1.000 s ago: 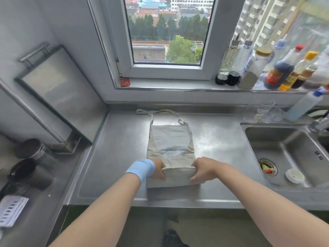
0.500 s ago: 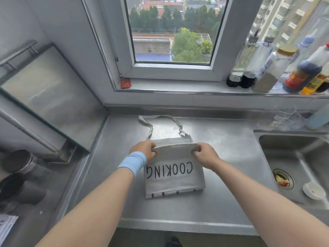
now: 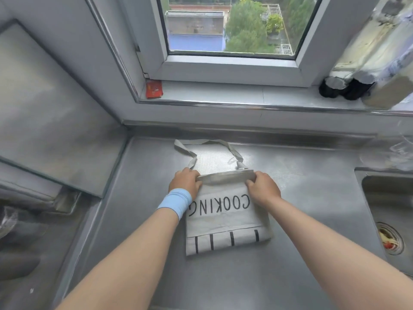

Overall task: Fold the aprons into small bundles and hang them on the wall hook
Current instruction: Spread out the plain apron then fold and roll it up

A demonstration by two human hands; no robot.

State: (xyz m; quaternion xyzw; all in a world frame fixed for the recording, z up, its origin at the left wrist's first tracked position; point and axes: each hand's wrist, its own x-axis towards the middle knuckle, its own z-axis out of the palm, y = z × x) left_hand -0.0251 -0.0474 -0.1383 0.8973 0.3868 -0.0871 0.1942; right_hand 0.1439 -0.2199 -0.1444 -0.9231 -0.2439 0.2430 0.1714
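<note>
On the stainless-steel kitchen counter [image 3: 312, 276] under the window, the pale grey cloth apron printed "COOKING" [image 3: 223, 222] lies centre, half-folded, w/ left hand [image 3: 185, 182] and right hand [image 3: 262, 189] pinching its 12 o'clock edge; next prob. another fold, leaving the grey neck loop [image 3: 207, 143] free.
</note>
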